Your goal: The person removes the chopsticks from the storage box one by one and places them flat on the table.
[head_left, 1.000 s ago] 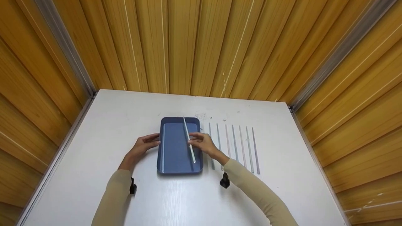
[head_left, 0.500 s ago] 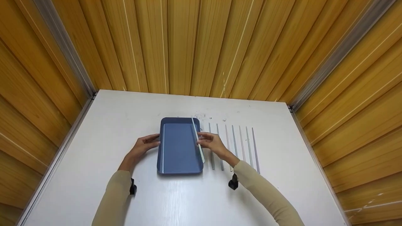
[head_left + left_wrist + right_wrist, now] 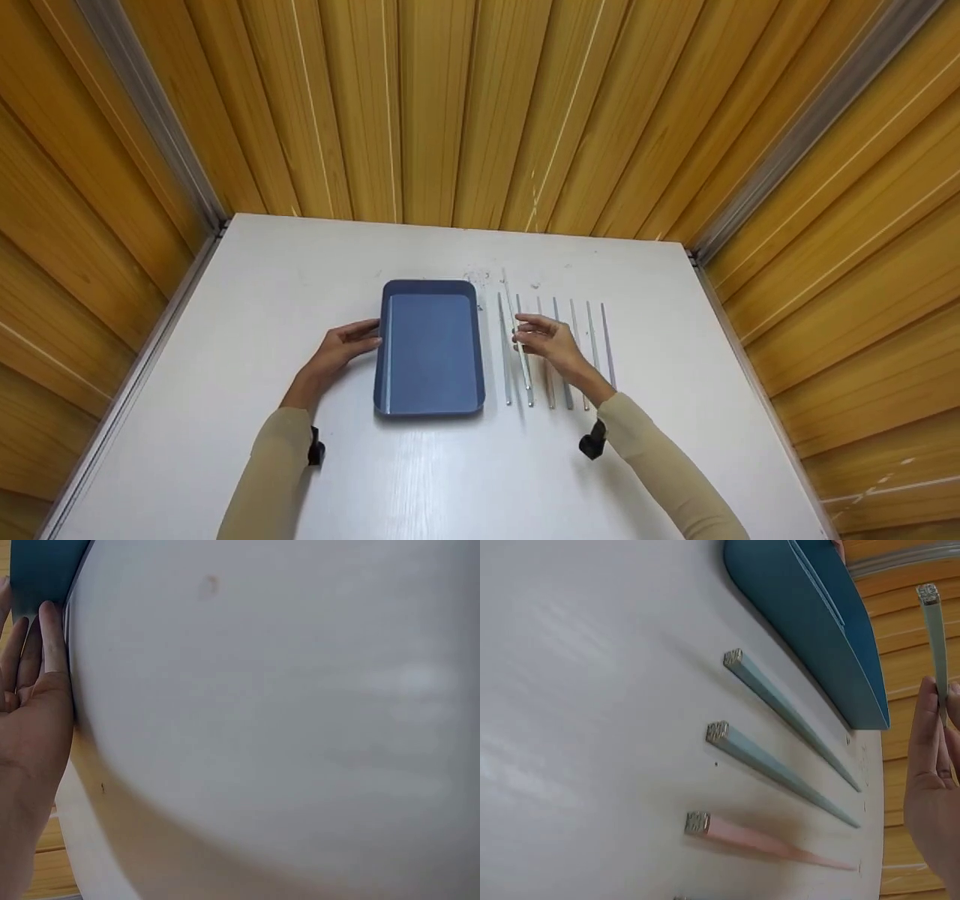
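Observation:
My right hand (image 3: 551, 341) pinches a pale green chopstick (image 3: 936, 637) between thumb and fingers, raised over the left end of a row of chopsticks. In the right wrist view its square, patterned end points upward. Below it lie two bluish-green chopsticks (image 3: 780, 765) and a pink chopstick (image 3: 757, 836), side by side on the table. Left of the row stands a blue rectangular tray (image 3: 431, 352). My left hand (image 3: 341, 349) rests with extended fingers against the tray's left wall; the left wrist view shows the fingertips at that wall.
More chopsticks (image 3: 592, 337) continue the row to the right, partly behind my right hand and forearm. A pale narrow strip (image 3: 388, 360) runs along the tray's left inner side. The white table (image 3: 420, 480) meets wood-patterned walls (image 3: 427, 112) at the back and sides.
My right hand has carried the chopstick rightward, from over the tray to over the row beside it. The left hand and the tray have stayed in place.

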`<state>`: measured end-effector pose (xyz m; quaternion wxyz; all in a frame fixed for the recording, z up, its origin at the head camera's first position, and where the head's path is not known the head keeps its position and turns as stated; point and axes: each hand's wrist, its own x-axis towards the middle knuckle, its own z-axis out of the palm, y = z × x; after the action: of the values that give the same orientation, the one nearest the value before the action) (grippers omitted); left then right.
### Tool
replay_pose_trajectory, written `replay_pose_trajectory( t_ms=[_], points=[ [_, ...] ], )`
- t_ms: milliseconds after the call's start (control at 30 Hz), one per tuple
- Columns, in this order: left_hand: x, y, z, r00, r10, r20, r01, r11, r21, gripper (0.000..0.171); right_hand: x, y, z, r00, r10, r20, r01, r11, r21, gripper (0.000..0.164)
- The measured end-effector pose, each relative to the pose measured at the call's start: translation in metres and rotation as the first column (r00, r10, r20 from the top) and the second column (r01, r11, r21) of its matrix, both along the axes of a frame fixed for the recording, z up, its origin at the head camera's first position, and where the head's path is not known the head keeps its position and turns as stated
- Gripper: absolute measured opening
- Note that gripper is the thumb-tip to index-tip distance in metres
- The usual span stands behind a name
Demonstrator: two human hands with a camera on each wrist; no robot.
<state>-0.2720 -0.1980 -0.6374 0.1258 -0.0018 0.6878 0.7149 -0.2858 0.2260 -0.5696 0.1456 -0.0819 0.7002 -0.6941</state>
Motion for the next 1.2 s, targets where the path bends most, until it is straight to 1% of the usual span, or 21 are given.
replay_pose_trajectory(
  t_ms=[133, 267, 467, 700, 900, 1100, 1200],
  points=[
    [0.0, 0.0, 0.0, 1.0, 0.004, -0.001, -0.004, 1.0, -0.021, 0.062, 0.001, 0.021, 0.001, 1.0, -0.029, 0.001, 0.029, 1.0, 0.0, 0.052],
    [-0.001, 0.0, 0.0, 1.0, 0.014, 0.003, -0.014, 1.0, -0.018, 0.062, 0.001, 0.042, 0.0, 0.997, -0.077, 0.01, 0.077, 0.997, 0.004, 0.051],
    [0.002, -0.001, 0.001, 1.0, 0.004, 0.009, -0.004, 0.999, -0.047, 0.064, 0.001, 0.067, -0.001, 0.989, -0.145, 0.033, 0.144, 0.989, 0.023, 0.053],
    [0.003, -0.002, 0.003, 1.0, 0.016, 0.006, -0.016, 0.999, -0.042, 0.062, 0.004, 0.096, -0.002, 0.978, -0.208, 0.036, 0.206, 0.978, 0.037, 0.053],
    [0.001, -0.001, 0.003, 1.0, 0.01, -0.004, -0.01, 0.999, -0.03, 0.062, 0.005, 0.125, -0.009, 0.968, -0.248, 0.043, 0.245, 0.967, 0.073, 0.054],
    [0.002, 0.0, 0.002, 1.0, 0.002, 0.011, -0.001, 0.999, -0.035, 0.065, 0.007, 0.154, -0.014, 0.963, -0.266, 0.051, 0.261, 0.962, 0.084, 0.054],
    [0.001, 0.0, 0.002, 1.0, 0.003, 0.025, -0.002, 0.999, -0.047, 0.066, 0.009, 0.166, -0.017, 0.961, -0.272, 0.049, 0.266, 0.958, 0.11, 0.054]
  ],
)
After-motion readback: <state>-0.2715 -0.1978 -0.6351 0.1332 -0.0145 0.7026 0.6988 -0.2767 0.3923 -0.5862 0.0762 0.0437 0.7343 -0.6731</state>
